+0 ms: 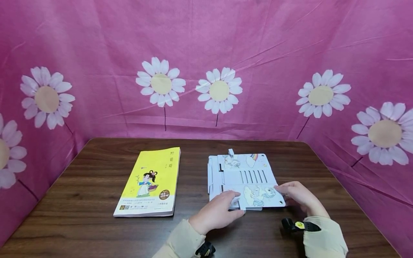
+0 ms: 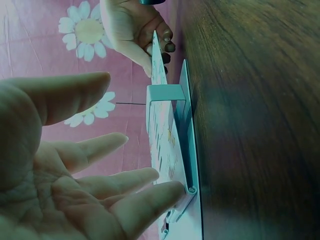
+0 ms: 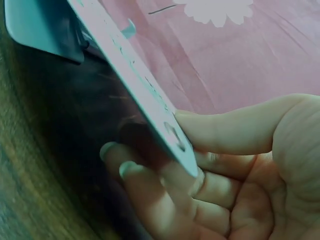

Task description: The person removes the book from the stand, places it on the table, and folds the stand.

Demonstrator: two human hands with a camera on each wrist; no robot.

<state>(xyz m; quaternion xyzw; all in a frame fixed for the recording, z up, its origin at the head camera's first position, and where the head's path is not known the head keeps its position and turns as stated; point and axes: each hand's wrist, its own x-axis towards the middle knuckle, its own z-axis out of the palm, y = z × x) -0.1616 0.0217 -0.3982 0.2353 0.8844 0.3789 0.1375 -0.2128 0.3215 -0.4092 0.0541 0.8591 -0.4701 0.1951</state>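
Note:
A white book stand (image 1: 232,177) printed with unicorns and a rainbow lies folded on the table, its slotted panel facing up. My right hand (image 1: 298,195) pinches its near right corner; in the right wrist view the thumb lies on top of the panel (image 3: 127,82) and fingers are underneath. The panel stands slightly apart from the part beneath it. Over the near left edge, my left hand (image 1: 217,211) has its fingers extended beside a white clip (image 1: 242,204). The left wrist view shows those fingers spread, the tips at the stand's edge, and the bent clip (image 2: 166,92) beyond.
A yellow paperback book (image 1: 129,193) with a cartoon girl on its cover lies to the left of the stand. The dark wooden table (image 1: 87,193) ends at a pink cloth (image 1: 267,118) printed with white daisies. Each wrist wears a black strap.

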